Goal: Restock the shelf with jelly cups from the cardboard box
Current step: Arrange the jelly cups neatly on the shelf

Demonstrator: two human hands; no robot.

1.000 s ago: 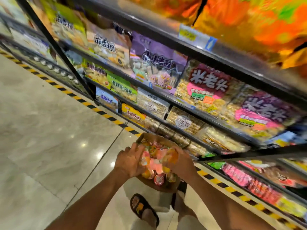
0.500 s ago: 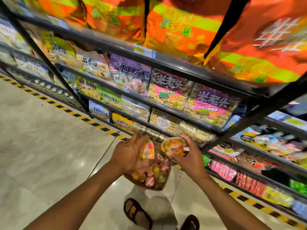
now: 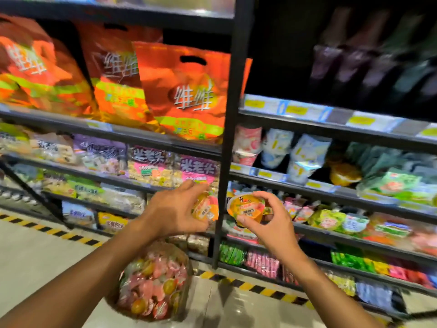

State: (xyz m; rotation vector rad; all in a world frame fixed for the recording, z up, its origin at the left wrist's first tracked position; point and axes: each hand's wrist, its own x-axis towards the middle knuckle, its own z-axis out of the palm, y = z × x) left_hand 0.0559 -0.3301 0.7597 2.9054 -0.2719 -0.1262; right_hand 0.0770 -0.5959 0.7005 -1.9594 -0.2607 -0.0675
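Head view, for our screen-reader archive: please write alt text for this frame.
A person's left hand grips one orange plastic jelly cup and the right hand holds another orange jelly cup before black metal shelves of packaged snacks. Below stands a brown cardboard box full of jelly cups.

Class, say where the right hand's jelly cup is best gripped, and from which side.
Likely across the rim of the jelly cup, from the right, as the right hand does: the lid faces the camera, leaving opposite rim edges free.

Bare forearms [image 3: 99,263], bare left grip [image 3: 172,214], right grip [image 3: 272,223]
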